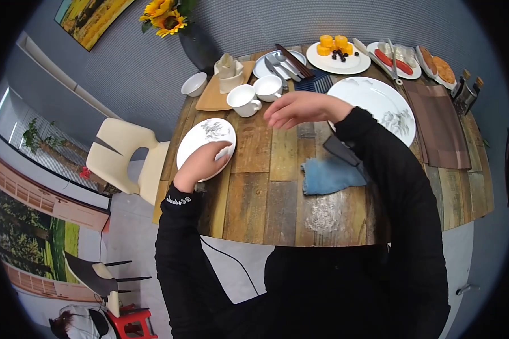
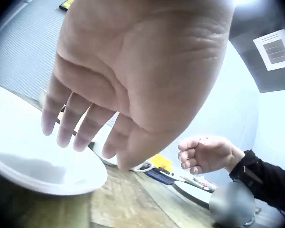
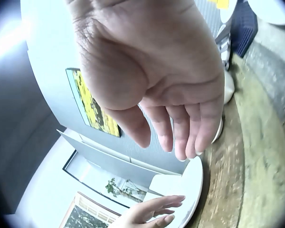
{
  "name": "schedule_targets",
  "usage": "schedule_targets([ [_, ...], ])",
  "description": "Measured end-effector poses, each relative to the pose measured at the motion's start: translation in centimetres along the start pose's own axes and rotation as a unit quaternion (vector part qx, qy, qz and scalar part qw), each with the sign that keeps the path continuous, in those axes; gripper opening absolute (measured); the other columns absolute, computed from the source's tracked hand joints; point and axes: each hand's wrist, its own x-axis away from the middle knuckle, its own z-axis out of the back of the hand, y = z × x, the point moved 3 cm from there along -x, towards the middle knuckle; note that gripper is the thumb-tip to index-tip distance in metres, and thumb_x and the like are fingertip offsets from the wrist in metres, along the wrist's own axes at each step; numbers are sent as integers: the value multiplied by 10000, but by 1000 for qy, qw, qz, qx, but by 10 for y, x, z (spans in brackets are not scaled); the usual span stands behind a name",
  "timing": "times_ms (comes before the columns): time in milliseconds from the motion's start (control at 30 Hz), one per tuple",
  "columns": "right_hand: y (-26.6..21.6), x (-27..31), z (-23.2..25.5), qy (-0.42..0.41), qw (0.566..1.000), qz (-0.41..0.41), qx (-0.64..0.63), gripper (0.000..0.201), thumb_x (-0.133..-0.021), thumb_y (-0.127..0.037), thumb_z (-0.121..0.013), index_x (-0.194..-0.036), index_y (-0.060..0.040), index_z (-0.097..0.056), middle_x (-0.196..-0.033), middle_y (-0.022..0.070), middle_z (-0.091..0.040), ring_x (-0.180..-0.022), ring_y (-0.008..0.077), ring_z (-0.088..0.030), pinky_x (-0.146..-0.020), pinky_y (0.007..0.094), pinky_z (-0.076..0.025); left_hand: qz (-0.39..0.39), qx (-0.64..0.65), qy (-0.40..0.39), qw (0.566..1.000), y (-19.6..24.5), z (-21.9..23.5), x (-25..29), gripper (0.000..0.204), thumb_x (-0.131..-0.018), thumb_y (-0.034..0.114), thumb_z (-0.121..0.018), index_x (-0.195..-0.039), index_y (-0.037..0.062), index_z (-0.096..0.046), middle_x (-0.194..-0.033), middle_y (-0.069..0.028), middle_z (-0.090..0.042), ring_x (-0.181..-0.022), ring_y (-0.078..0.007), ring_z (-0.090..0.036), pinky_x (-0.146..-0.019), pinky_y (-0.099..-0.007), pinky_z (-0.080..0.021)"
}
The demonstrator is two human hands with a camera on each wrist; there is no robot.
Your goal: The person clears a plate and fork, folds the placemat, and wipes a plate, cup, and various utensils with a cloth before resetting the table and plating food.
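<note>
Holding the left hand (image 1: 205,161) over the smaller patterned plate (image 1: 193,142) with open fingers — the right hand (image 1: 305,108) beside 2 white cups (image 1: 243,101), also with open fingers.

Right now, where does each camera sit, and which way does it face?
Head: on the person's head, facing forward and down at the table; shows the left hand, right hand and both sleeves.
Left wrist: on that wrist, looking past its palm to the plate and right hand.
Right wrist: on that wrist, looking past its palm to the painting, plate and left hand.
Shared: all three show both hands and that plate.
</note>
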Motion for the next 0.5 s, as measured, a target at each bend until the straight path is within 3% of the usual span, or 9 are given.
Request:
schedule_targets([
  [67, 7, 36, 16, 73, 997, 0, 14, 326, -823, -215, -563, -1092, -36, -516, -952, 25, -582, -868, 80, -541, -748, 202, -446, 10, 103, -28, 994, 22, -6, -17, 267, -781, 154, -525, -1005, 12, -560, -906, -166, -599, -838, -289, -573, -735, -323, -448],
  [133, 18, 69, 27, 127, 987, 14, 102, 330, -804, -219, -581, -1070, -30, -534, -939, 38, -582, -834, 96, -550, -726, 213, -452, -12, 109, -41, 993, 44, -15, -33, 259, -781, 152, -526, -993, 7, -559, -864, -161, -605, -794, -279, -582, -700, -322, -454],
  [233, 36, 108, 21, 68, 986, 74, 131, 327, -761, -122, -632, -1060, -19, -549, -970, 33, -578, -865, 79, -526, -780, 227, -437, -37, 108, -55, 992, 69, -35, -63, 247, -781, 152, -526, -975, 2, -558, -792, -150, -612, -730, -271, -593, -651, -329, -460],
  [333, 41, 136, -10, 27, 970, 94, 224, 357, -733, -163, -666, -1043, -28, -554, -969, 45, -578, -866, 111, -539, -774, 248, -438, -46, 110, -63, 991, 84, -60, -98, 245, -789, 154, -518, -972, -3, -555, -714, -134, -611, -650, -231, -601, -582, -334, -460],
  [400, 45, 145, -28, 18, 935, 126, 330, 364, -717, -187, -671, -1023, -30, -551, -969, 83, -565, -880, 178, -544, -770, 276, -433, 28, 191, -132, 972, 93, -73, -117, 266, -823, 165, -502, -1032, 1, -521, -717, -72, -585, -596, -128, -573, -516, -257, -462],
  [433, 50, 146, -35, 19, 916, 157, 368, 383, -693, -188, -672, -1008, -17, -535, -984, 113, -535, -919, 251, -522, -790, 312, -415, 52, 244, -139, 958, 98, -77, -124, 251, -840, 200, -494, -994, 5, -528, -714, -60, -583, -607, -117, -576, -496, -234, -464],
  [500, 59, 149, -43, 32, 893, 163, 418, 395, -685, -178, -669, -1014, -12, -525, -992, 118, -525, -933, 267, -509, -802, 324, -406, 62, 240, -156, 956, 107, -84, -136, 253, -845, 223, -493, -976, 9, -529, -713, -60, -585, -600, -120, -576, -501, -231, -465],
])
